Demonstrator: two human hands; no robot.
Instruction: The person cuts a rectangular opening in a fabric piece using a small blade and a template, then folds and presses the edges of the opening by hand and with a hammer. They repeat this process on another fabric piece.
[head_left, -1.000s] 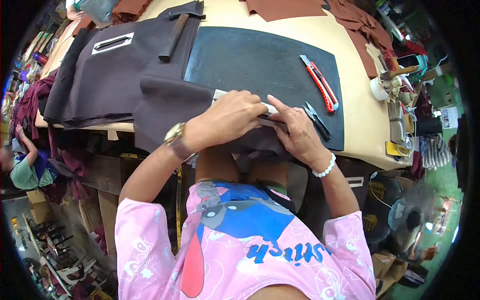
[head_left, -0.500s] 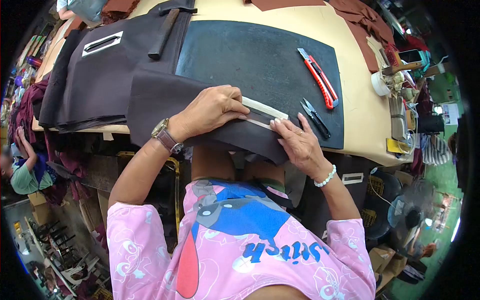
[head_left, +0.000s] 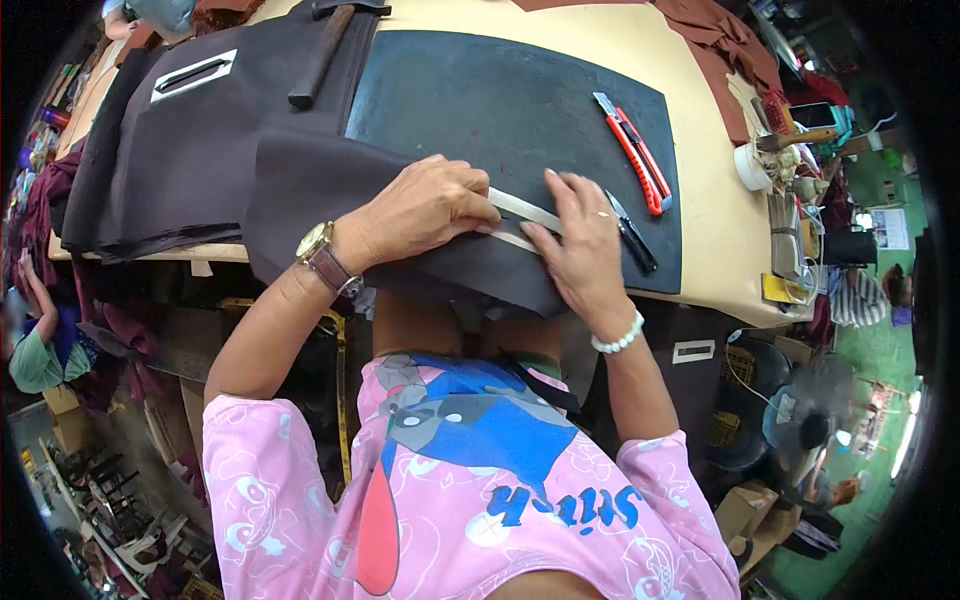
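A dark fabric panel (head_left: pixel 305 190) lies over the front edge of the black cutting mat (head_left: pixel 480 110). White strips (head_left: pixel 525 209) border a long slot in it. My left hand (head_left: pixel 425 210) is closed, its thumb and fingers pinching the panel at the slot's left end. Over the right end is my right hand (head_left: pixel 585 245), fingers stretched out and thumb apart, touching the panel by the lower strip. To its right lie black thread snips (head_left: pixel 632 238), partly covered by the hand, and a red utility knife (head_left: pixel 638 155).
A stack of dark fabric (head_left: pixel 200 150) with a white-framed slot is on the left, a hammer (head_left: pixel 325 60) lying on it. At the right table edge stand a white tape roll (head_left: pixel 752 167) and a brush (head_left: pixel 795 140). Another person's arm (head_left: pixel 40 300) shows at far left.
My right hand has slid slightly left and turned, its fingers lifting from the strip and stretching away from me. My left hand keeps its pinch. The view has shifted slightly.
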